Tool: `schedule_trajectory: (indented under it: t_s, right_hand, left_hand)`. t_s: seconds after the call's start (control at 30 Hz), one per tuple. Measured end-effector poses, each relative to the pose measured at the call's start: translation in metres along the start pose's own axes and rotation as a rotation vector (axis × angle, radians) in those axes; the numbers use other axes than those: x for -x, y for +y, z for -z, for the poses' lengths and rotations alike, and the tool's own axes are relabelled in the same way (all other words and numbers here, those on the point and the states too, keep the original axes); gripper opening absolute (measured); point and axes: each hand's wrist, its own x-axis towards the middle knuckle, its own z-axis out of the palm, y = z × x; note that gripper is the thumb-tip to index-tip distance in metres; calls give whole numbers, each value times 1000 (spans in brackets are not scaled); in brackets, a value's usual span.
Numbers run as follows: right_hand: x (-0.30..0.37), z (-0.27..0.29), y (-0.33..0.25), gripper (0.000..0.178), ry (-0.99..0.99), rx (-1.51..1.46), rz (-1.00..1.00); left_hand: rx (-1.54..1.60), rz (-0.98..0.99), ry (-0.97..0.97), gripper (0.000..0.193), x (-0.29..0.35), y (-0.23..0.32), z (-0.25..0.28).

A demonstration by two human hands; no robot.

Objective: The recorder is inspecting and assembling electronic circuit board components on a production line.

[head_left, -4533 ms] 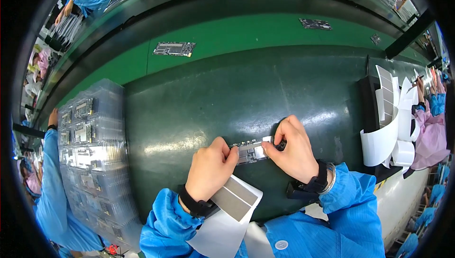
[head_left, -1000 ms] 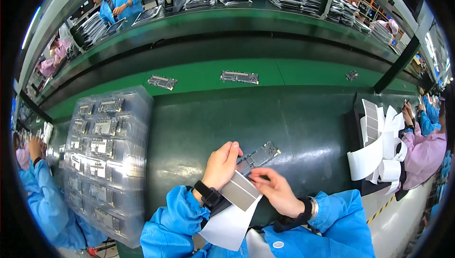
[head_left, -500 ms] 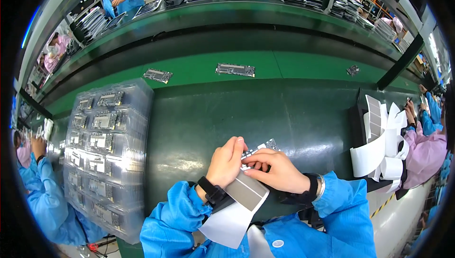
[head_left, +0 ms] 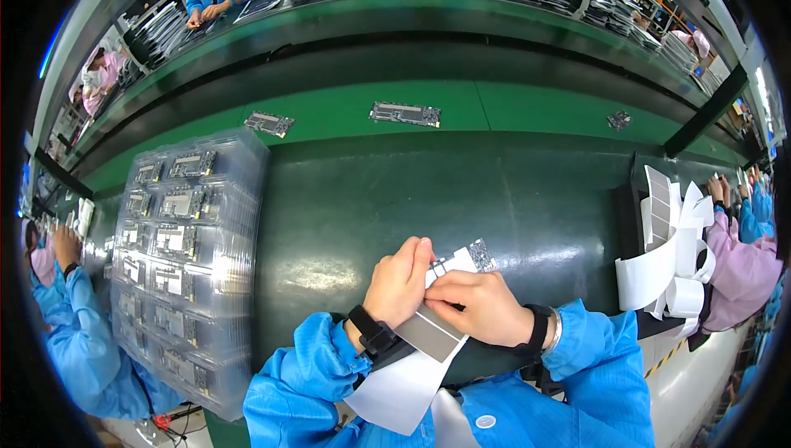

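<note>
Low at the centre, my left hand (head_left: 401, 282) is closed around the near end of a circuit board (head_left: 481, 257), whose dark far end pokes out beyond my fingers. White and silvery patches show on its top. My right hand (head_left: 482, 300) is closed too, thumb and fingertips pinched together over the board's near edge; what they grip is hidden. Below both hands hangs a strip of grey rectangular labels (head_left: 430, 334) on white backing paper (head_left: 397, 394), lying over my left wrist's side and lap. Whether my left hand also grips this strip I cannot tell.
Stacked clear plastic trays (head_left: 185, 275) of circuit boards stand at the left. A black box (head_left: 630, 226) with curled white label strips (head_left: 651, 271) is at the right. More boards (head_left: 405, 114) lie along the green strip (head_left: 329, 131) at the back. Co-workers sit around.
My right fingers have drawn back and curled into a tighter pinch, uncovering more of the board's white and silvery top. My left hand stays almost where it was. The view has shifted slightly.
</note>
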Motion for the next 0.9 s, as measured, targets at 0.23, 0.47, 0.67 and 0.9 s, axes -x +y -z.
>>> schedule_trajectory:
  t_s: [0.23, 0.47, 0.67, 0.9]
  right_hand:
    - [-3, 5, -5, 8, -90, -76, 4]
    - [-3, 28, 9, 11, -277, -708, -166]
    - [7, 37, 35, 10, 19, -1068, -304]
    - [8, 21, 48, 11, 443, -1108, -382]
  left_hand:
    - [35, 28, -15, 40, -1, 0, -1]
    - [39, 64, -80, 37, -3, -1, 2]
    - [141, 175, -171, 38, -9, -7, 8]
    - [329, 298, -339, 36, -14, -1, 21]
